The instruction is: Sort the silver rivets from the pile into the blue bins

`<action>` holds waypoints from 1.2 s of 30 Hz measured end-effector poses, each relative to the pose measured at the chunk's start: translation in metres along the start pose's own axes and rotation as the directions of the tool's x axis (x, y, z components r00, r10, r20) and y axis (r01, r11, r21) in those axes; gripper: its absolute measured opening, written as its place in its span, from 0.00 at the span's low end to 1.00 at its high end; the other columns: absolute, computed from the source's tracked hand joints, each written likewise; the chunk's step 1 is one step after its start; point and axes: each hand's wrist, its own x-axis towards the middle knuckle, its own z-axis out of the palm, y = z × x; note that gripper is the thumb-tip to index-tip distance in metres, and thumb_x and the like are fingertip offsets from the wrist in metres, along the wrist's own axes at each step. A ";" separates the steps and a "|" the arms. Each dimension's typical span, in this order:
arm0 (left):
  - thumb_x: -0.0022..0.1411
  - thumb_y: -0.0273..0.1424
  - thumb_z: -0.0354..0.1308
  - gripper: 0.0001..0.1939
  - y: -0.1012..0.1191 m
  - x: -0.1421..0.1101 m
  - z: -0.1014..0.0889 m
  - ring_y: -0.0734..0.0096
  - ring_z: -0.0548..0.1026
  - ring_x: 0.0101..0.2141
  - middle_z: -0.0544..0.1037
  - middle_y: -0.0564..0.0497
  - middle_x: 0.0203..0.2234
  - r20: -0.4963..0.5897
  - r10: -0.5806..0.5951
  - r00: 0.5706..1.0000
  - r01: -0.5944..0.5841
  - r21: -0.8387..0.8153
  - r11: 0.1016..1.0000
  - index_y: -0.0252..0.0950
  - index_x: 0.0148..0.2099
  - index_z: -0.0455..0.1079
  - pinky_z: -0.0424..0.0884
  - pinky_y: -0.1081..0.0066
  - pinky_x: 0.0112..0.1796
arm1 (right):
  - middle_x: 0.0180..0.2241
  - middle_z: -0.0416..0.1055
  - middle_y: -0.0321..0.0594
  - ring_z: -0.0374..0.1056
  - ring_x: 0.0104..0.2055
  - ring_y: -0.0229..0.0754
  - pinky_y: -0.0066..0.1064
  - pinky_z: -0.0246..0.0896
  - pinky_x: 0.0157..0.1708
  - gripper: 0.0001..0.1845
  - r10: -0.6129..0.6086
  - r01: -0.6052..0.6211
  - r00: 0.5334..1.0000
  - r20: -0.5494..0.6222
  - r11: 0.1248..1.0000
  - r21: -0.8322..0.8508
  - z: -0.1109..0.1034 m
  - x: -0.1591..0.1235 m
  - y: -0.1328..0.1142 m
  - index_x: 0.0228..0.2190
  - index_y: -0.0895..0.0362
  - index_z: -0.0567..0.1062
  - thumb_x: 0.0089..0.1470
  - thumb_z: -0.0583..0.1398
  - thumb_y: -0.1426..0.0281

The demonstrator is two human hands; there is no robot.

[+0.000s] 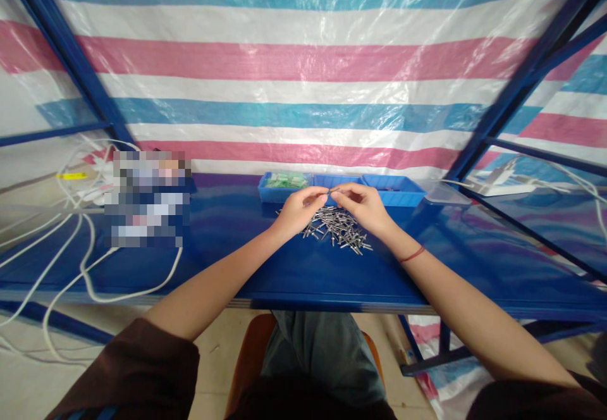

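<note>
My left hand (300,210) and my right hand (364,206) meet over the middle of the blue table, fingertips pinched close together. Between them is a thin, dark metal piece (334,190) that looks like a blind rivet; its ends are hidden by the fingers. Just below the hands lies a loose pile of silvery blind rivets (342,225), pointing in all directions. Behind the hands stands a blue divided tray (398,199). Its left compartment holds small green and clear pieces (286,181), and a few dark bits lie in the right one. My hands partly hide the middle compartment.
The blue table (218,217) has a front edge near my lap. White cables (88,268) and a blurred-out area (147,198) are at left. At right is a white power strip (507,183). Blue metal posts (516,91) and a striped plastic sheet (294,59) enclose the bench.
</note>
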 end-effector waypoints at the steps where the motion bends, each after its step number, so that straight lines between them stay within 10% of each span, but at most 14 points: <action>1: 0.59 0.31 0.58 0.09 0.000 0.000 0.000 0.68 0.77 0.41 0.79 0.47 0.39 0.005 -0.005 1.000 0.005 0.003 1.000 0.35 0.42 0.72 0.71 0.65 0.45 | 0.27 0.75 0.39 0.65 0.26 0.37 0.32 0.61 0.27 0.14 0.003 -0.003 1.000 -0.002 1.000 -0.005 0.000 0.000 0.000 0.29 0.55 0.78 0.46 0.64 0.57; 20: 0.57 0.31 0.58 0.13 0.001 0.001 -0.003 0.75 0.72 0.29 0.75 0.52 0.31 -0.068 -0.004 0.998 0.017 0.192 0.981 0.34 0.44 0.69 0.70 0.71 0.35 | 0.22 0.71 0.37 0.62 0.24 0.35 0.30 0.59 0.26 0.18 0.085 -0.075 0.990 0.117 0.994 -0.085 -0.006 0.005 0.012 0.24 0.58 0.76 0.47 0.62 0.55; 24: 0.59 0.34 0.56 0.17 0.007 0.004 -0.013 0.75 0.72 0.29 0.75 0.51 0.34 -0.100 0.013 0.995 0.019 0.315 0.949 0.35 0.50 0.68 0.69 0.72 0.35 | 0.18 0.65 0.32 0.57 0.19 0.30 0.24 0.53 0.17 0.18 0.313 -0.269 0.931 -0.189 0.936 0.226 -0.023 0.013 0.022 0.24 0.58 0.74 0.43 0.66 0.55; 30: 0.61 0.34 0.51 0.12 0.013 0.004 -0.029 0.71 0.72 0.31 0.77 0.50 0.33 0.232 0.006 0.973 -0.156 0.635 0.757 0.36 0.39 0.74 0.67 0.71 0.36 | 0.19 0.63 0.31 0.52 0.16 0.26 0.19 0.51 0.13 0.16 0.624 -0.285 0.670 -0.402 0.716 0.637 -0.058 0.024 0.034 0.24 0.58 0.69 0.53 0.61 0.59; 36: 0.55 0.42 0.56 0.14 0.022 0.000 -0.034 0.68 0.72 0.30 0.77 0.51 0.28 0.377 -0.236 0.896 -0.181 0.794 0.581 0.37 0.31 0.73 0.61 0.72 0.29 | 0.19 0.62 0.33 0.52 0.15 0.28 0.21 0.48 0.12 0.19 0.630 -0.336 0.722 -0.286 0.681 0.651 -0.054 0.023 0.030 0.24 0.59 0.70 0.60 0.51 0.62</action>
